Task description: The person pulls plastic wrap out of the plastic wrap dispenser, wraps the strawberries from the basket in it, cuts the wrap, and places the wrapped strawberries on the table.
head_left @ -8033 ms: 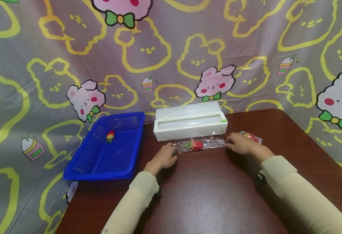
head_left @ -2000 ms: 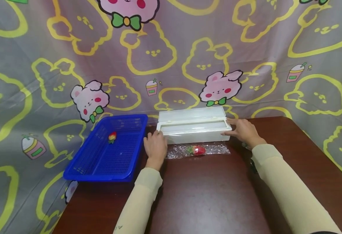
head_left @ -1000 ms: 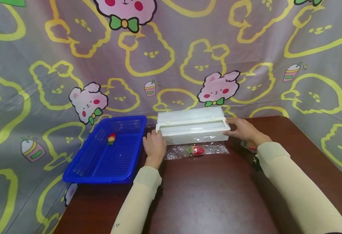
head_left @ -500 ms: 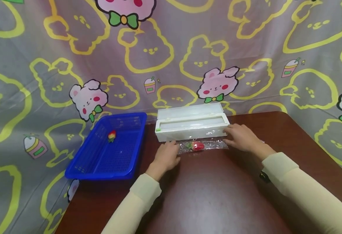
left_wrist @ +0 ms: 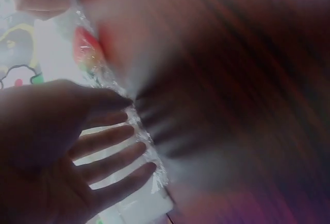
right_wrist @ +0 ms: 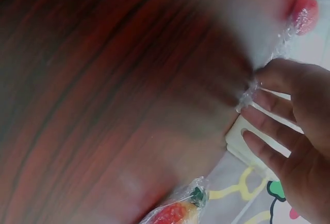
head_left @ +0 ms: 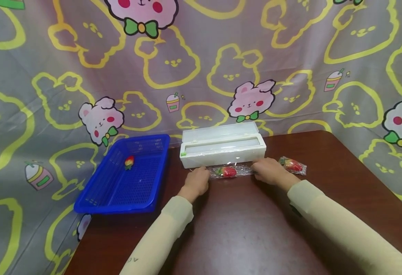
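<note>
A strip of clear plastic wrap (head_left: 243, 170) with a strawberry (head_left: 229, 172) in it lies along the front of the white wrap dispenser box (head_left: 223, 158). My left hand (head_left: 197, 181) pinches the wrap's left end between thumb and fingers; in the left wrist view the fingers (left_wrist: 111, 175) run along the film. My right hand (head_left: 269, 170) pinches the other end, its thumb and index finger meeting on the film (right_wrist: 250, 95) in the right wrist view. The box's lid is raised, and a green slider (head_left: 183, 154) sits at its left end.
Right of my right hand lies another strawberry wrapped in film (head_left: 292, 165). On the left stands a blue plastic basket (head_left: 154, 191) with one strawberry (head_left: 129, 162) inside. A patterned curtain (head_left: 201, 49) hangs behind the brown table (head_left: 249, 229).
Both hands have come down from the box's ends to the wrap strip. The right hand has moved left, gathering the film closer to the strawberry. The slider, at the right eight seconds ago, is now left.
</note>
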Demonstrator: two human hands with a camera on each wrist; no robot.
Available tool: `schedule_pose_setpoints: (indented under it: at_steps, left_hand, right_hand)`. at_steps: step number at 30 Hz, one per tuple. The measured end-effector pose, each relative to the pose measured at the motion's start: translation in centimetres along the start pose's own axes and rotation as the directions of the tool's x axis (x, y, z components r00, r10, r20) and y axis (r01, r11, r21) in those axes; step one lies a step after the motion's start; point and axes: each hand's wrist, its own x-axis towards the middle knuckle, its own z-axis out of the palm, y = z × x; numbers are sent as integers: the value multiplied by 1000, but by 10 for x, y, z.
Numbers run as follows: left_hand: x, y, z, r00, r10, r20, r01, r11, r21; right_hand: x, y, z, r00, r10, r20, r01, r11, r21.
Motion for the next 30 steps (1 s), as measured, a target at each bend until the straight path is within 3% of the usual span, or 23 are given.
schedule_pose_setpoints:
  at_steps: [9, 14, 18, 26, 30]
  left_hand:
    - [4, -11, 8, 996, -11, -86, 11, 1000, -10]
    - [5, -17, 12, 993, -5, -120, -1, 999, -46]
    - [7, -15, 14, 995, -9, -101, 3, 998, -58]
    - [12, 2, 10, 997, -16, -73, 23, 996, 90]
    - [12, 3, 7, 996, -49, -71, 56, 993, 108]
  right_hand:
    - [-1, -1, 5, 998, 61, -7, -61, 997, -53]
    - [-3, 0, 5, 996, 88, 1, -88, 996, -5]
    - [-4, 1, 2, 994, 108, 23, -109, 993, 46]
    - [-1, 4, 0, 990, 130, 59, -135, 987, 90]
    - [2, 5, 1, 989, 138, 59, -143, 986, 88]
